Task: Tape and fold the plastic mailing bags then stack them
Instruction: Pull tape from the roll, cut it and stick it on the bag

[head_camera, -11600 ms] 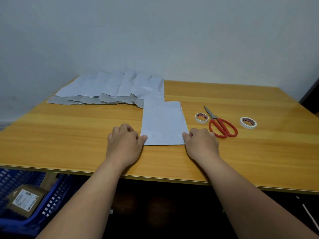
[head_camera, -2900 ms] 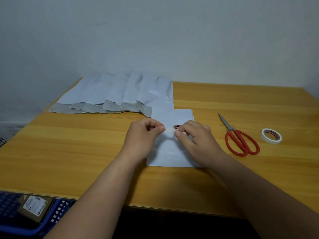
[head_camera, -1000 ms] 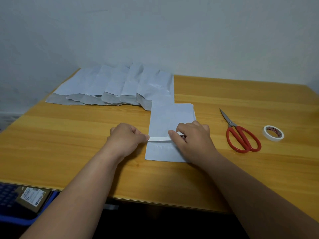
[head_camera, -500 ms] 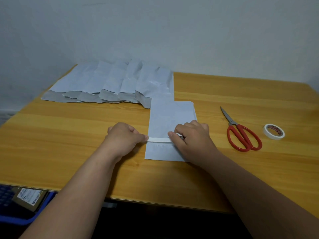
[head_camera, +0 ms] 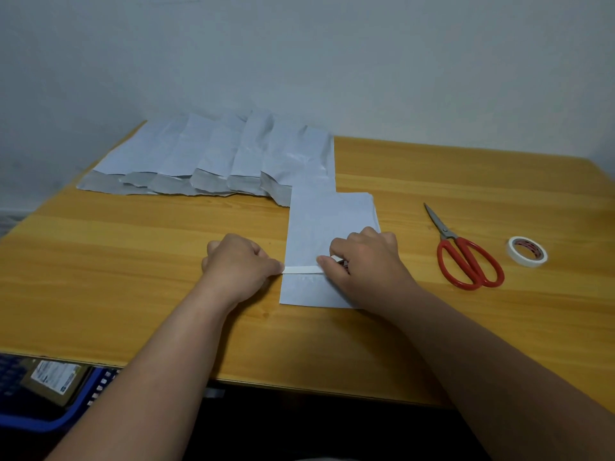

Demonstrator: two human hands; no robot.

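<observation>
Both hands, left point(head_camera: 241, 261) and right point(head_camera: 369, 261), pinch one tape strip point(head_camera: 303, 269) across one folded bag point(head_camera: 327, 227); behind it perhaps five overlapping bags point(head_camera: 213, 158); right, one scissors point(head_camera: 466, 257), one tape roll point(head_camera: 527, 251).

Looks like a small home packing corner: wooden bench point(head_camera: 432, 344) against a bare white wall point(head_camera: 299, 61), mailing bags point(head_camera: 216, 158) fanned out at upper left, and a blue crate point(head_camera: 50, 424) holding a labelled parcel point(head_camera: 55, 380) at lower left.
</observation>
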